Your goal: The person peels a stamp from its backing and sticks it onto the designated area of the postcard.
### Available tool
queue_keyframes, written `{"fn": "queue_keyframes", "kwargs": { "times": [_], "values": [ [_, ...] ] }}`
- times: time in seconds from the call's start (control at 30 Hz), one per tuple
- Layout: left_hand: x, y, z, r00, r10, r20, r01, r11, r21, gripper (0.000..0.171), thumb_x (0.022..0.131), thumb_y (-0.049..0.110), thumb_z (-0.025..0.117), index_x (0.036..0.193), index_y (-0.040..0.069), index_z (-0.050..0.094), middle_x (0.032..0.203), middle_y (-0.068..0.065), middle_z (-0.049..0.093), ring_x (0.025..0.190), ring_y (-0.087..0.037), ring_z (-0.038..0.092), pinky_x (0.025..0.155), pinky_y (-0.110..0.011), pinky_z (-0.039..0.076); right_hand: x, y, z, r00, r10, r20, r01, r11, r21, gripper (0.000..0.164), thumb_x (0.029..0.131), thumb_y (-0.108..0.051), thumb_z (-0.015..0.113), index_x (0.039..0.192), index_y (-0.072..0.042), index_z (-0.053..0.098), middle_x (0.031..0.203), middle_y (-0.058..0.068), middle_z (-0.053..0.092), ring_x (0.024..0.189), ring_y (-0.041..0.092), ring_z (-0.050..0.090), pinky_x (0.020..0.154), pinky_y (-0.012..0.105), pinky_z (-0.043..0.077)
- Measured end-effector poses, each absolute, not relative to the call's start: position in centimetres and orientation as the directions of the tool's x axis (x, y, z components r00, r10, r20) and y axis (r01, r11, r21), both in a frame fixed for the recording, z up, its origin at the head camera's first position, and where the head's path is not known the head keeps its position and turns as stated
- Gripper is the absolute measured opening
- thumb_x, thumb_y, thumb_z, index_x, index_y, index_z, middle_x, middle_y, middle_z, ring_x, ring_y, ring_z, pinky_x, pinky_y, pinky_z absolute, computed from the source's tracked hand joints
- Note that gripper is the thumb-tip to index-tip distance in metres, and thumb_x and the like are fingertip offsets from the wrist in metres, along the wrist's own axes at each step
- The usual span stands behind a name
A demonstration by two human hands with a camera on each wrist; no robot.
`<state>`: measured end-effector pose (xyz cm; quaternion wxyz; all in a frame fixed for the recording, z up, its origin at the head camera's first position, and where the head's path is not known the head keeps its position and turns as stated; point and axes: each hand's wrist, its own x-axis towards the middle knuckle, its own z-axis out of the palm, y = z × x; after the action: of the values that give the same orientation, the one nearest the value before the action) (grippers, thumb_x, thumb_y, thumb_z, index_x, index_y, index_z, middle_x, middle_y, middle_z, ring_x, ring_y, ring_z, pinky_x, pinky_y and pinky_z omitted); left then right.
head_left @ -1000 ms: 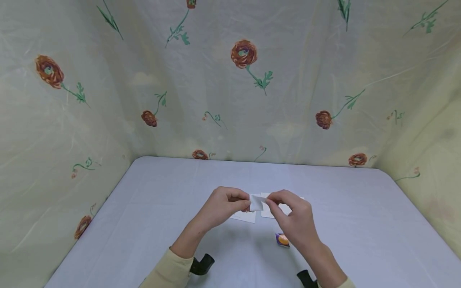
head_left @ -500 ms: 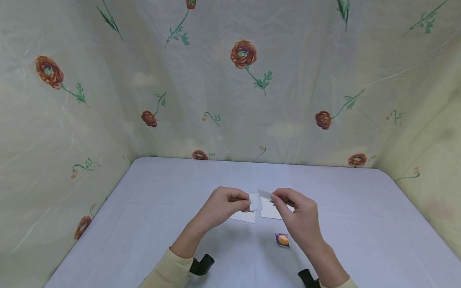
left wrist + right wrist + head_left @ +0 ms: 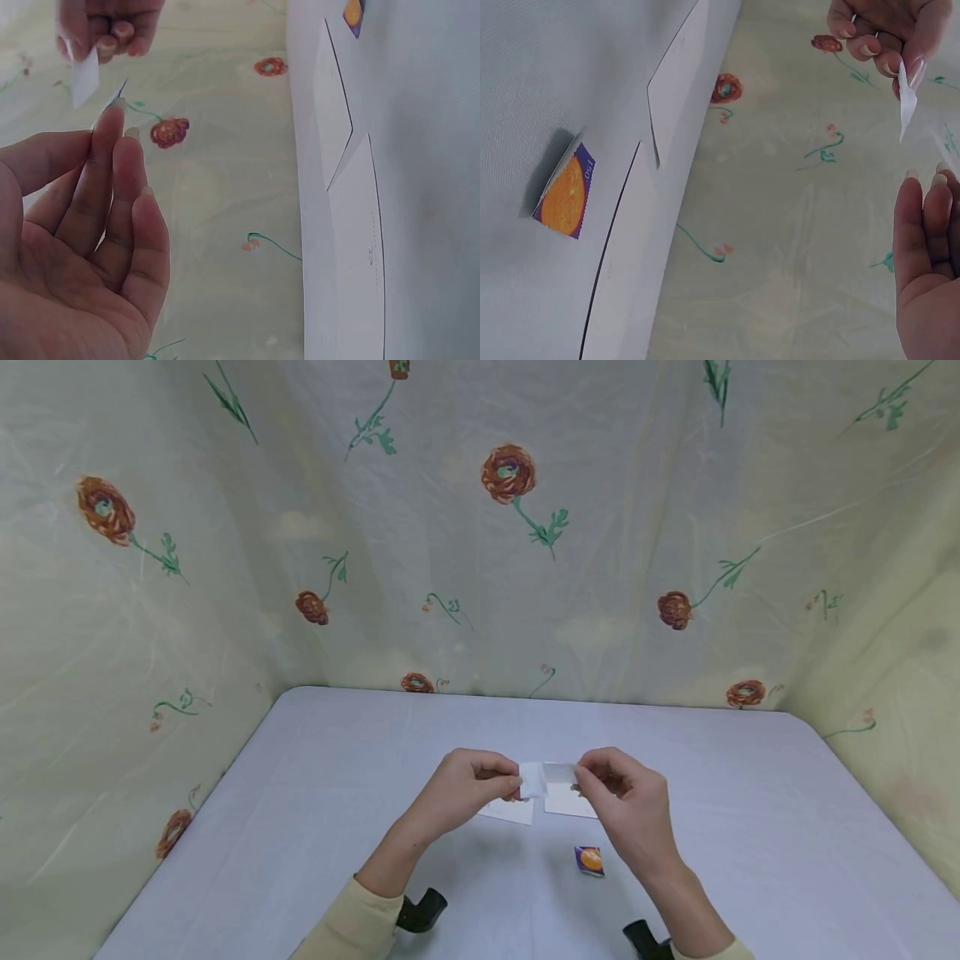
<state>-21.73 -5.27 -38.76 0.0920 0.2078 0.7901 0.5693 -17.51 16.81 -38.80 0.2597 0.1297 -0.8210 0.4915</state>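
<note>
Above the table (image 3: 375,735), we had the left hand (image 3: 480,779) pinching a small white piece (image 3: 532,781) and the right hand (image 3: 630,802) pinching a pale slip (image 3: 559,772), both held up, just apart. Beneath lay the left card (image 3: 508,811) and right card (image 3: 570,803), side by side; nearer us, an orange stamp (image 3: 590,861) lay on the table, untouched. We read the step as parting thin layers, maybe a backing; couldn't confirm stickiness. To do it well, we needed light grips at the edges, no creasing, no touching a possibly sticky face. Best was to hold the white piece steady and flat, keeping the slip well clear so the two didn't cling together again.
</note>
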Motion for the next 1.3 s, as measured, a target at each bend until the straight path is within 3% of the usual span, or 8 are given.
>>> {"fn": "queue_keyframes", "kwargs": {
  "times": [0.23,0.53,0.87,1.07,1.3],
  "values": [
    [-21.8,-5.4,-38.7,-0.903,0.416,0.105,0.232,0.268,0.935,0.012,0.094,0.022,0.069,0.101,0.016,0.077,0.091,0.0,0.075,0.083,-0.013,0.069,0.076,-0.028,0.057,-17.3,17.0,-38.5,-0.869,-0.088,0.486,-0.475,0.424,-0.771,0.002,0.092,-0.006,0.068,0.092,-0.004,0.069,0.075,0.003,0.066,0.064,0.011,0.062,0.057,0.023,0.053],
    [-22.1,-5.6,-38.7,-0.908,0.395,0.142,0.26,0.264,0.929,0.014,0.094,0.023,0.068,0.102,0.014,0.076,0.091,-0.002,0.075,0.084,-0.013,0.069,0.076,-0.028,0.057,-17.7,17.4,-38.8,-0.914,-0.328,0.239,-0.364,0.399,-0.842,0.005,0.095,-0.011,0.065,0.091,-0.008,0.066,0.082,0.011,0.068,0.068,0.018,0.066,0.063,0.028,0.057],
    [-22.2,-5.9,-38.8,-0.909,0.385,0.159,0.266,0.244,0.932,0.013,0.094,0.023,0.069,0.1,0.015,0.076,0.091,-0.004,0.075,0.083,-0.013,0.068,0.076,-0.027,0.055,-17.7,16.4,-39.7,-0.876,-0.481,0.047,-0.29,0.446,-0.847,0.005,0.093,-0.009,0.065,0.088,-0.008,0.067,0.075,0.005,0.068,0.067,0.018,0.066,0.062,0.03,0.056],
    [-22.2,-6.0,-38.6,-0.911,0.382,0.153,0.261,0.249,0.933,0.01,0.094,0.021,0.069,0.099,0.016,0.076,0.09,-0.002,0.075,0.084,-0.012,0.068,0.076,-0.027,0.056,-17.7,15.6,-40.7,-0.812,-0.576,-0.099,-0.261,0.509,-0.821,0.01,0.091,-0.005,0.064,0.083,-0.01,0.066,0.069,0.003,0.065,0.063,0.01,0.061,0.059,0.025,0.051],
    [-22.2,-6.2,-38.5,-0.913,0.383,0.142,0.25,0.247,0.936,0.01,0.095,0.02,0.067,0.1,0.018,0.076,0.091,0.001,0.075,0.085,-0.012,0.068,0.077,-0.028,0.056,-17.6,14.7,-41.6,-0.767,-0.625,-0.145,-0.27,0.52,-0.81,0.011,0.088,-0.001,0.064,0.08,-0.008,0.067,0.068,0.002,0.064,0.061,0.009,0.059,0.057,0.022,0.049]
  ]
}}
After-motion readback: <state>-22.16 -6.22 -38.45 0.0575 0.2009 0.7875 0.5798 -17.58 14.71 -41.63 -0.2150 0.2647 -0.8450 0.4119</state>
